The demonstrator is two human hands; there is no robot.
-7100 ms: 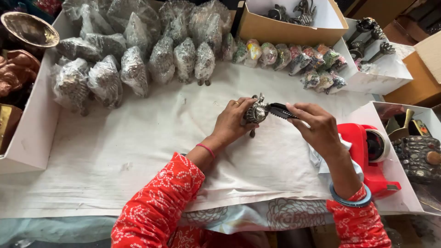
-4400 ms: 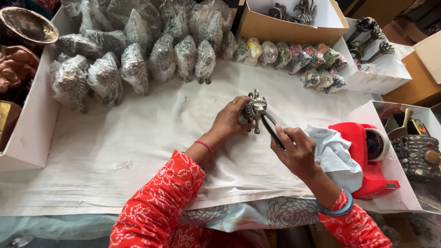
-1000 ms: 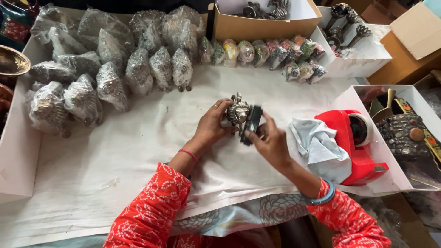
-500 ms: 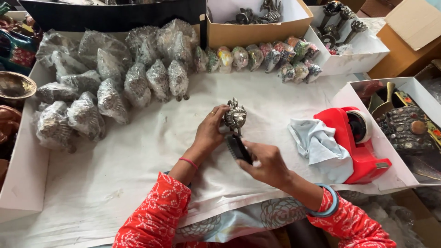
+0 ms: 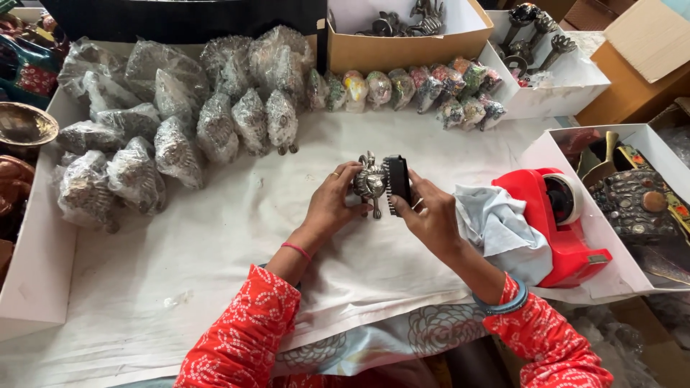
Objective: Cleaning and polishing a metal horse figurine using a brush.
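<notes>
Fingers of left hand (image 5: 336, 202) grip ornate metal figurine (image 5: 369, 183); right hand (image 5: 430, 214) clasps black brush (image 5: 397, 182).

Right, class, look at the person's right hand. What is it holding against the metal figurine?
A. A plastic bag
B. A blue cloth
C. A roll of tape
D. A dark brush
D: the right hand presses a dark brush against the figurine held in the left hand; the cloth lies on the table.

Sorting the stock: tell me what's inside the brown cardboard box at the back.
The brown cardboard box holds dark metal figurines; its front wall hides their lower parts and anything lying beneath them.
</notes>
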